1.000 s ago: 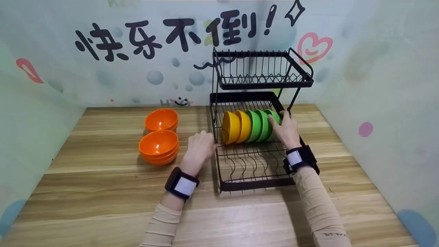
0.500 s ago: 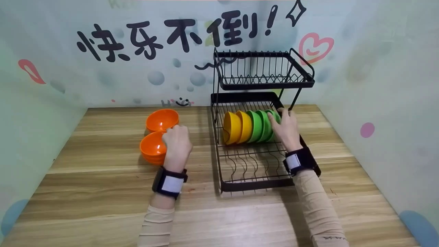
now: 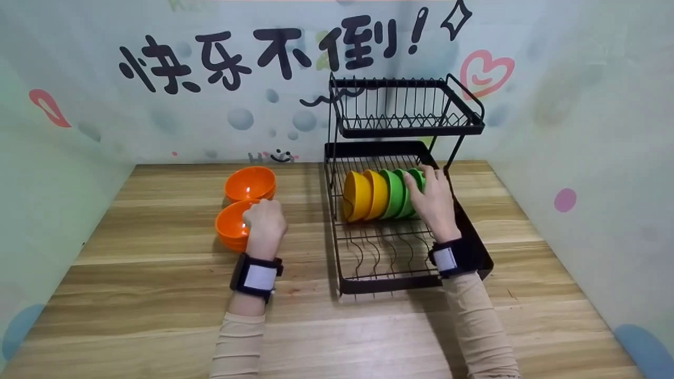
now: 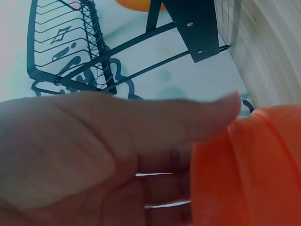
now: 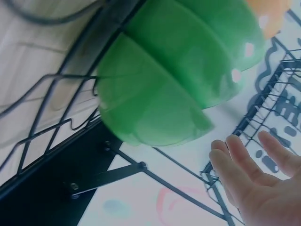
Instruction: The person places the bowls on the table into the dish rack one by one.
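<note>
In the last sec, L hand [image 3: 266, 223] has gone from the L side of the two-tier black wire dish rack [image 3: 395, 285] over to the front stack of round, glossy orange bowls [image 3: 230, 227] on the wood-grain table [image 3: 131, 295]. It's mostly closed there, at the stack's R side: L wrist view has the thumb on the orange rim & fingers passing behind the edge, so I read a pinch on the rim. Can't tell if it has just the top bowl or more; fingertips hidden. Stack is still on the table, no lift visible.

R hand [image 3: 434, 202] has shifted only a bit, leftward, by the R end of the bowl row. R wrist view: fingers spread, loosely bent, nothing held, a gap btwn them & the green bowls.

Row itself unchanged: two round yellow bowls [image 3: 358, 197], then three round green bowls [image 3: 390, 197], all on edge in the rack's lower tier, close together. Rear stack of round orange bowls [image 3: 250, 184] also hasn't moved; sits right behind the front one.

Meaning for the work, my judgement: racked bowls stand OK w/o R hand's hold; attention is now w/ L hand & the orange ones, none racked yet.
</note>
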A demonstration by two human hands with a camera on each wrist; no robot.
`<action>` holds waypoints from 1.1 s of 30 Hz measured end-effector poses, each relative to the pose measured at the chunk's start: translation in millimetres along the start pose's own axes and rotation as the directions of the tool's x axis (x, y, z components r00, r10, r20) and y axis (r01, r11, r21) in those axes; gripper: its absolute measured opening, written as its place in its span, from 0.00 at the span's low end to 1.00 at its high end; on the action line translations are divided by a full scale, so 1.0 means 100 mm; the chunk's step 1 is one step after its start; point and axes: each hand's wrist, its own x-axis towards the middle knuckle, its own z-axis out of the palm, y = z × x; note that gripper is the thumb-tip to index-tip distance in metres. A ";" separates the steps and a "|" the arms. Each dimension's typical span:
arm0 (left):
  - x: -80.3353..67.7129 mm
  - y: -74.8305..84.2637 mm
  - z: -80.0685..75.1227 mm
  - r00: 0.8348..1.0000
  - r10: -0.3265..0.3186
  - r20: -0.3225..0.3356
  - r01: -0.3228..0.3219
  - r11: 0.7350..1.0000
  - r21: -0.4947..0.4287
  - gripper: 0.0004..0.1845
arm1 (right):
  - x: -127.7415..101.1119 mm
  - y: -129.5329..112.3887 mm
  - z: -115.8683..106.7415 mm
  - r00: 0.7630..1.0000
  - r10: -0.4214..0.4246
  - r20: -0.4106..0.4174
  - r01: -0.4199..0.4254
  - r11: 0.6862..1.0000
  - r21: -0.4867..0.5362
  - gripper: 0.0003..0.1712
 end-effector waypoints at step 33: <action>-0.10 0.10 -0.20 0.921 0.219 -0.321 -0.202 0.976 0.084 0.04 | -0.11 -0.13 0.00 1.000 -0.028 -0.003 0.028 1.000 0.002 0.32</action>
